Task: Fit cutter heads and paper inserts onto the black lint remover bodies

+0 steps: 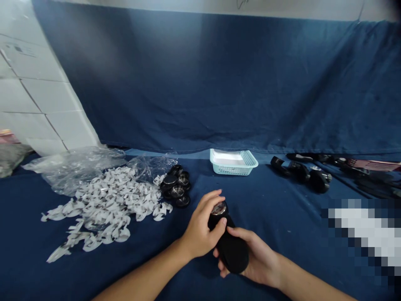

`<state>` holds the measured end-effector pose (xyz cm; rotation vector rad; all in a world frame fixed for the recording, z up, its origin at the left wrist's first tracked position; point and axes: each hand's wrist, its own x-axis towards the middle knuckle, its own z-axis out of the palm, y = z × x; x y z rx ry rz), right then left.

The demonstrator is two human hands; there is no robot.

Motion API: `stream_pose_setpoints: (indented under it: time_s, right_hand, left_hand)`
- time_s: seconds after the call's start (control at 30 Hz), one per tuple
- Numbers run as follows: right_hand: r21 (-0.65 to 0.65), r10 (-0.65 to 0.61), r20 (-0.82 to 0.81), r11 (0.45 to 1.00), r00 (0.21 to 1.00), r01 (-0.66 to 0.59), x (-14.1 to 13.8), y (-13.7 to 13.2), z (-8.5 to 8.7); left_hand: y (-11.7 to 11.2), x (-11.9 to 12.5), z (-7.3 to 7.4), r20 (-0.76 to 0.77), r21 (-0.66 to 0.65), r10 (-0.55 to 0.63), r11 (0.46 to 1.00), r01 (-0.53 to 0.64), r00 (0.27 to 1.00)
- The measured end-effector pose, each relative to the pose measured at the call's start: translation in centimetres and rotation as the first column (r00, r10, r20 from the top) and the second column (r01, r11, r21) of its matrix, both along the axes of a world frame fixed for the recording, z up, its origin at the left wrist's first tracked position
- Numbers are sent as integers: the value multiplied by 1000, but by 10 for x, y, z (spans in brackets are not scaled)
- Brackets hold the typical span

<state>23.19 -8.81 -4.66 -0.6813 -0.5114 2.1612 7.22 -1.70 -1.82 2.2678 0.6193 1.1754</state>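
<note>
My right hand (255, 259) cradles a black handheld device body (232, 251) from below, its fingers wrapped round it. My left hand (200, 228) is closed over the device's upper end, fingers curled round a round metal-faced head piece (219, 207) at the top. Both hands are low in the middle of the view, over the blue cloth.
A heap of white curved pieces (106, 205) lies to the left, with clear plastic bags (78, 167) behind it. Several black round heads (177, 186) sit beside the heap. A light blue basket (233, 162) stands at the back. Black device bodies (300, 171) lie at the right.
</note>
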Motion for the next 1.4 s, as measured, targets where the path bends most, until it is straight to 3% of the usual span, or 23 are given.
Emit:
stream_pose_setpoints:
  time_s: [0.23, 0.53, 0.93, 1.2, 1.4]
  right_hand:
    - [-61, 24, -8, 998, 1000, -24, 5, 2, 1]
    - [19, 72, -55, 997, 996, -71, 9, 3, -1]
    - [-55, 67, -93, 996, 993, -72, 12, 7, -4]
    - [-65, 73, -88, 995, 993, -79, 10, 7, 0]
    - [-63, -7, -71, 998, 997, 2, 6, 7, 3]
  left_hand:
    - [1, 1, 1, 55, -65, 15, 998, -12, 998]
    - [0, 2, 2, 125, -384, 35, 923, 16, 992]
    - [-3, 9, 2, 136, -288, 190, 947, -145, 972]
    - [-1, 9, 1, 97, -274, 197, 948, -164, 976]
    - [7, 7, -5, 15, -269, 156, 952, -146, 988]
